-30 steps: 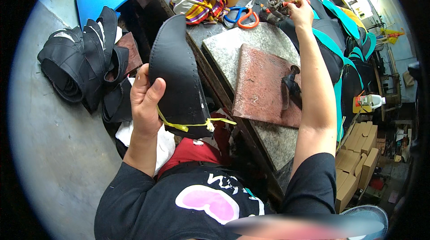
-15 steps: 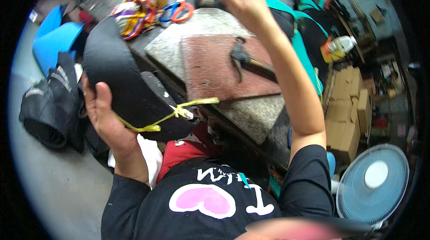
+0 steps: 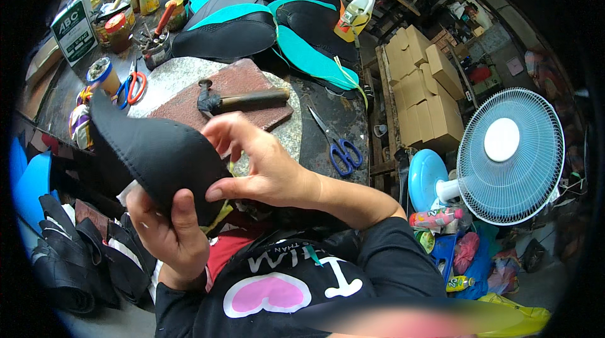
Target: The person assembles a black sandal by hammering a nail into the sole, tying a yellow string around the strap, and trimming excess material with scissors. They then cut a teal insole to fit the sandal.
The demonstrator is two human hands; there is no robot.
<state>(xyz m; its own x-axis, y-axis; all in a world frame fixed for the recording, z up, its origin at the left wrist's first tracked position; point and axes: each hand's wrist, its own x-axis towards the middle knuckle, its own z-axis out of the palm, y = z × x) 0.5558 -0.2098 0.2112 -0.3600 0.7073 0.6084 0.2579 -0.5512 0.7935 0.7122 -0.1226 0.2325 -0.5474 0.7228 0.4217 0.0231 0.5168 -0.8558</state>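
Observation:
In my left hand (image 3: 173, 231) I grip a black curved shoe piece (image 3: 164, 152) with a stitched line along its edge. The thumb presses on its near face, and the other fingers go underneath. Yellow string (image 3: 220, 217) hangs about its lower right side. My right hand (image 3: 258, 164) is at the piece's right end, thumb and fingers apart and curved around the string there. Its thumb tip meets the black surface, while some fingertips are hidden. Just beyond, a hammer (image 3: 246, 99) lies on a reddish slab (image 3: 179, 110) atop a pale stone block (image 3: 293, 142).
Blue-handled scissors (image 3: 340, 149) lie right of the block; red-and-blue-handled scissors (image 3: 135, 86) lie left. Teal-and-black soles (image 3: 227, 32) pile at the back among jars and a can (image 3: 74, 30). Cardboard boxes (image 3: 422, 89) and a fan (image 3: 504, 142) stand right. Black rolled material (image 3: 60, 275) sits left.
My right hand has come down from above the table to the black shoe piece. The piece has turned in my left hand. The view has shifted, showing more of the table's right side.

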